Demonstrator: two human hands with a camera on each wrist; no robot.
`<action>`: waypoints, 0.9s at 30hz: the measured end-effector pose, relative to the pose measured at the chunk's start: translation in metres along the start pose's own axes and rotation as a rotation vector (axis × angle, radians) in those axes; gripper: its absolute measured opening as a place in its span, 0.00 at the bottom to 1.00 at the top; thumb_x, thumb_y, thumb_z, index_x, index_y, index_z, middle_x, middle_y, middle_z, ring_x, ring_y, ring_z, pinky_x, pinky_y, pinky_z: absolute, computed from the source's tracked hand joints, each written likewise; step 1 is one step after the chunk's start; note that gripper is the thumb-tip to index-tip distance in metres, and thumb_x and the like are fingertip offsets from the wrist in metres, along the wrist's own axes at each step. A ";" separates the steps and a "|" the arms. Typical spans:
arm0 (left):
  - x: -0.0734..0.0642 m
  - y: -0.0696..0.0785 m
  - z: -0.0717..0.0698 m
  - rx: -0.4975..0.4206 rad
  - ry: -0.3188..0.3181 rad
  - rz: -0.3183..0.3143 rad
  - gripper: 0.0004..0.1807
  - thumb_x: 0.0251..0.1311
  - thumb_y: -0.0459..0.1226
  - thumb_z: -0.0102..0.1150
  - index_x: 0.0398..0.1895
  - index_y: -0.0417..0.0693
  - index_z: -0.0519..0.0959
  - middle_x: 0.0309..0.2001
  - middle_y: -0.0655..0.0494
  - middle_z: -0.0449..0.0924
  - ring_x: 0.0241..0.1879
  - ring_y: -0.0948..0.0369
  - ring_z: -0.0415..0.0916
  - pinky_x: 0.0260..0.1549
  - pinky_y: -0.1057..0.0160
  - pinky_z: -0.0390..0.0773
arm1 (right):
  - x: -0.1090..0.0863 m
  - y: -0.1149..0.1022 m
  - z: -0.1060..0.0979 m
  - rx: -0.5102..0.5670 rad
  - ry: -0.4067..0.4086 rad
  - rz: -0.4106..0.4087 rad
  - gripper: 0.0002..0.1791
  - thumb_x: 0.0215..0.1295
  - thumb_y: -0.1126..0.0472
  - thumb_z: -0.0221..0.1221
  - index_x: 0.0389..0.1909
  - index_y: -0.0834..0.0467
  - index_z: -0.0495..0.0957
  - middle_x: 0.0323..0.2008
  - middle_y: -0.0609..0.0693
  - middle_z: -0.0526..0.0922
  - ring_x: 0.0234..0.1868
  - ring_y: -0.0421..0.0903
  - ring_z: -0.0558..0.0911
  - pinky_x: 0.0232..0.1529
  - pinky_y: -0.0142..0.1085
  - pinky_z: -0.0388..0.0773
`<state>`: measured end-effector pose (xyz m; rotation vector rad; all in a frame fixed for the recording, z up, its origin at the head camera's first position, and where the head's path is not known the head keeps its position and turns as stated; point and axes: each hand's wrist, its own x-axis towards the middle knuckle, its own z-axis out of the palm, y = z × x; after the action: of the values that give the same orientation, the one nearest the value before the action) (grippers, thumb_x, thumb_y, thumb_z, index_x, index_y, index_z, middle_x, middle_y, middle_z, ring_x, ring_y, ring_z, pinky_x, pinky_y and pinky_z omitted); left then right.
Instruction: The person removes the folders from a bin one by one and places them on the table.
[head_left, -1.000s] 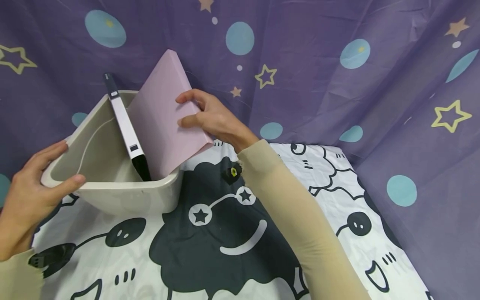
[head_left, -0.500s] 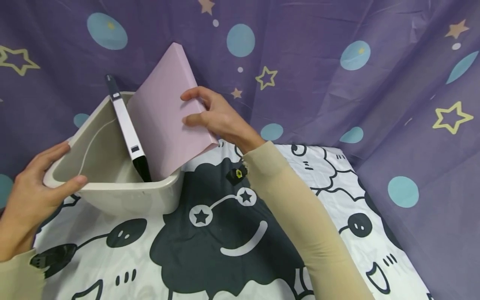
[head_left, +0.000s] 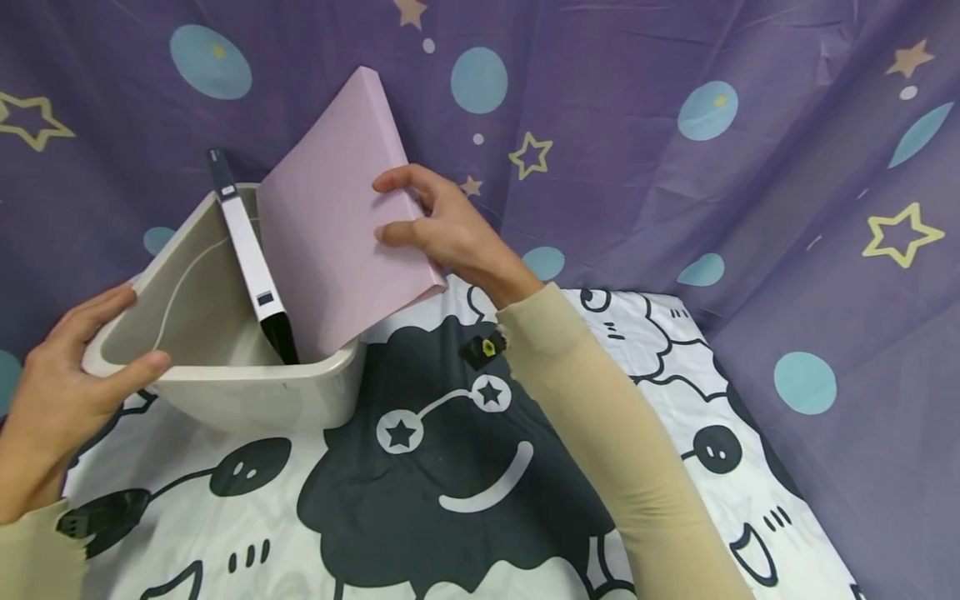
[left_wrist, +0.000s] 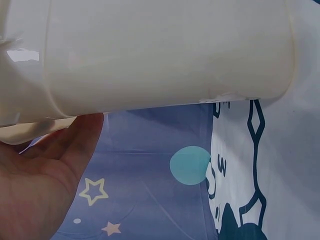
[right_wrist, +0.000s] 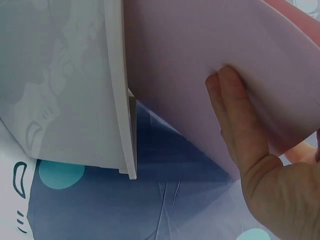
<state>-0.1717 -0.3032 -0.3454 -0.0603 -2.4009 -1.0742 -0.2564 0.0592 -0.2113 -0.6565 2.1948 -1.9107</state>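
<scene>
My left hand [head_left: 75,367] grips the left end of a pale grey plastic bin [head_left: 255,404], thumb over the near rim. In the left wrist view the bin's outer wall [left_wrist: 160,55] fills the top. With my right hand [head_left: 450,225] I hold the edge of a pink file folder [head_left: 330,208], which leans tilted out of the bin, its lower part inside. The right wrist view shows several fingers [right_wrist: 242,115] flat against the folder's underside [right_wrist: 175,60]. A folder or binder with a white and black spine [head_left: 251,258] stands slanted in the bin, left of the pink one.
The bin stands on a white cloth [head_left: 255,533] printed with black cartoon figures. Behind it hangs a purple curtain [head_left: 615,192] with stars and blue dots, close to the bin's back. A dark wrist camera [head_left: 482,348] sits below my right cuff.
My right hand has moved slightly up and to the right, drawing the pink folder higher out of the bin. The left hand and the white-spined binder stay in place.
</scene>
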 end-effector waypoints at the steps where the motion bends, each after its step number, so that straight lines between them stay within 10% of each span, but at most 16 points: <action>1: 0.000 0.000 0.000 -0.005 0.003 0.003 0.45 0.48 0.33 0.71 0.71 0.54 0.63 0.69 0.74 0.58 0.55 0.81 0.55 0.54 0.81 0.52 | -0.003 -0.003 0.000 0.005 0.001 0.001 0.25 0.54 0.73 0.61 0.55 0.58 0.71 0.46 0.58 0.76 0.38 0.54 0.82 0.35 0.44 0.81; 27: -0.002 0.000 0.000 0.014 0.008 0.011 0.45 0.48 0.34 0.71 0.72 0.55 0.62 0.71 0.68 0.57 0.56 0.81 0.54 0.54 0.79 0.52 | -0.011 0.010 -0.014 -0.008 0.079 -0.121 0.25 0.54 0.72 0.62 0.54 0.56 0.73 0.48 0.59 0.75 0.41 0.55 0.81 0.34 0.48 0.81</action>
<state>-0.1705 -0.3029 -0.3466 -0.0643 -2.3980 -1.0502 -0.2542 0.0774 -0.2206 -0.7436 2.2592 -2.0199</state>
